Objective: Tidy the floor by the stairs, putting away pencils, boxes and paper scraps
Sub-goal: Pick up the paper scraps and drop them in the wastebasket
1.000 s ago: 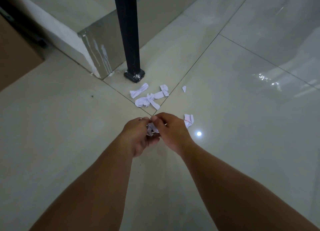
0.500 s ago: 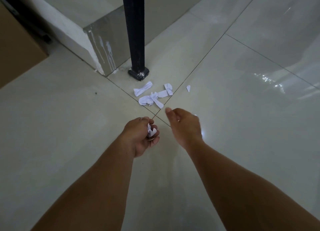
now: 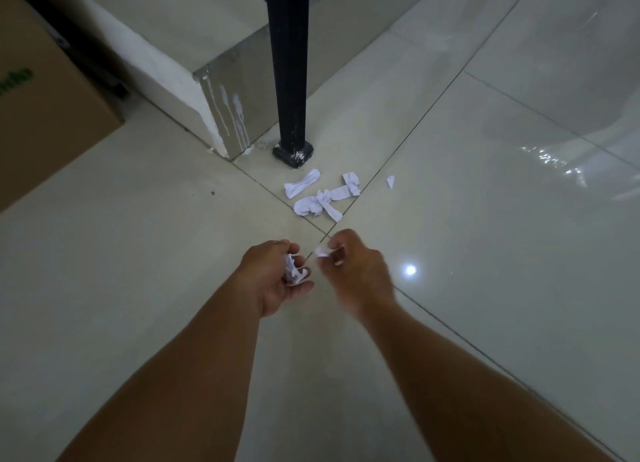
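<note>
The pale tiled floor (image 3: 485, 226) spreads all round the black post (image 3: 289, 63). A cardboard box (image 3: 45, 115) stands well left of the post, and the stair step (image 3: 166, 63) lies between them, its corner just beside the post's foot. On the near side of the post the left hand (image 3: 273, 281) and right hand (image 3: 356, 271) hang close together above the floor. Loose paper scraps (image 3: 322, 198) lie on the floor between the post's foot and the hands. The left hand curls round a crumpled paper wad (image 3: 292, 271). The right hand, blurred, pinches a small scrap (image 3: 322, 251). A tiny sliver (image 3: 390, 181) lies right of the post's foot.
</note>
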